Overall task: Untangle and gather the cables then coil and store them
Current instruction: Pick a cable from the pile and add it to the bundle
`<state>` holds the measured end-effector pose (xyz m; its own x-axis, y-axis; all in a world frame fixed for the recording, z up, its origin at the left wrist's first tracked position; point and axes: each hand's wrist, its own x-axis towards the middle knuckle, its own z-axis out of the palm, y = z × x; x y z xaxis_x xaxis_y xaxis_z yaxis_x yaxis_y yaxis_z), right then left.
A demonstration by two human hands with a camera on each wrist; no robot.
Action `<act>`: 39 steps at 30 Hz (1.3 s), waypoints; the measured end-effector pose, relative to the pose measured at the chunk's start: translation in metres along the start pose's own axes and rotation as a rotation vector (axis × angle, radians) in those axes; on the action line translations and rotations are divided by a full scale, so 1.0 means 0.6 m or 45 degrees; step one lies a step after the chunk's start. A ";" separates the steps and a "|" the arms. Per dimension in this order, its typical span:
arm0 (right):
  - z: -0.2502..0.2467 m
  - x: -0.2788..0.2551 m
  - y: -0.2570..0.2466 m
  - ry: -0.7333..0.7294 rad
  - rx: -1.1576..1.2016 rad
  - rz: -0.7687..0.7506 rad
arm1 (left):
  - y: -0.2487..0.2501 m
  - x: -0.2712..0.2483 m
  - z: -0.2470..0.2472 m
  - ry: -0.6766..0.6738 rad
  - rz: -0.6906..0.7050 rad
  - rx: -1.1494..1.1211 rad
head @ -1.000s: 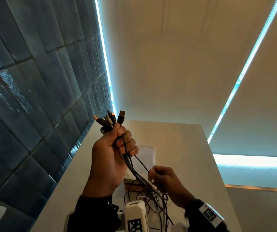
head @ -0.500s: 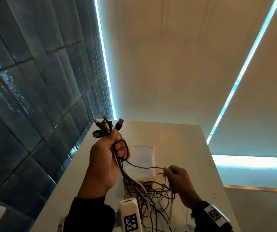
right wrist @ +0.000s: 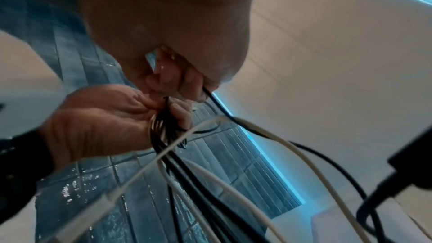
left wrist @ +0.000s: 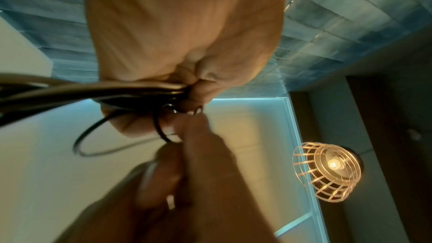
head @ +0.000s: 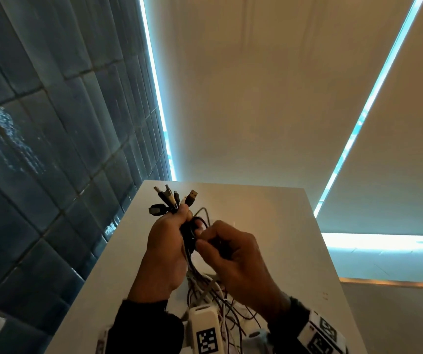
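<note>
My left hand (head: 172,233) grips a bundle of black and white cables (head: 192,254) raised above the white table (head: 269,208). Several plug ends (head: 173,200) fan out above its fist. My right hand (head: 220,241) sits right beside it, its fingers curled round a black cable loop (head: 201,222) at the bundle. In the right wrist view the right hand (right wrist: 182,84) pinches a black cable (right wrist: 217,104) while the left hand (right wrist: 112,115) holds the bunched strands (right wrist: 163,127). The left wrist view shows the cables (left wrist: 93,90) running through the left fist (left wrist: 187,84). Loose cable lengths (head: 215,295) hang down tangled below both hands.
A dark blue tiled wall (head: 52,149) runs along the table's left side. A white wrist device with a printed code (head: 205,330) shows at the bottom. A wire-cage lamp (left wrist: 327,169) glows overhead. A black adapter (right wrist: 416,158) dangles at the right.
My right hand rose from the low tangle up to the left hand, bringing a cable loop to the bundle. The left hand dropped slightly, still holding the plug ends.
</note>
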<state>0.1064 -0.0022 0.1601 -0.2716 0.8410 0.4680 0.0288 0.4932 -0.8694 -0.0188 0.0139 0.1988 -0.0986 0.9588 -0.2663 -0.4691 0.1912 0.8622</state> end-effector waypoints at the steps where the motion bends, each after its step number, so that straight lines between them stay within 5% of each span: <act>1: 0.001 -0.001 0.009 -0.012 -0.037 0.015 | 0.002 0.000 -0.002 -0.034 -0.014 -0.065; 7: -0.013 -0.005 0.045 -0.164 -0.095 0.046 | 0.011 -0.003 -0.011 -0.233 -0.026 -0.298; 10: -0.031 -0.011 0.075 -0.106 -0.026 0.212 | 0.021 0.001 -0.017 -0.283 -0.007 -0.377; 16: -0.053 -0.035 0.146 -0.154 -0.074 0.457 | 0.006 0.002 -0.011 -0.217 0.063 -0.292; 31: -0.100 -0.088 0.249 -0.222 -0.280 0.702 | 0.020 0.004 -0.048 -0.074 0.161 -0.285; 35: -0.096 -0.073 0.229 0.033 -0.351 0.758 | 0.016 0.003 -0.042 -0.002 0.175 -0.103; 39: -0.093 -0.032 0.154 0.367 -0.019 0.644 | 0.008 0.011 -0.033 0.014 0.120 0.002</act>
<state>0.1678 0.0396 0.0799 0.0519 0.9984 0.0206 0.1007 0.0153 -0.9948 -0.0394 0.0167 0.1929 -0.1518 0.9702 -0.1889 -0.4560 0.1008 0.8842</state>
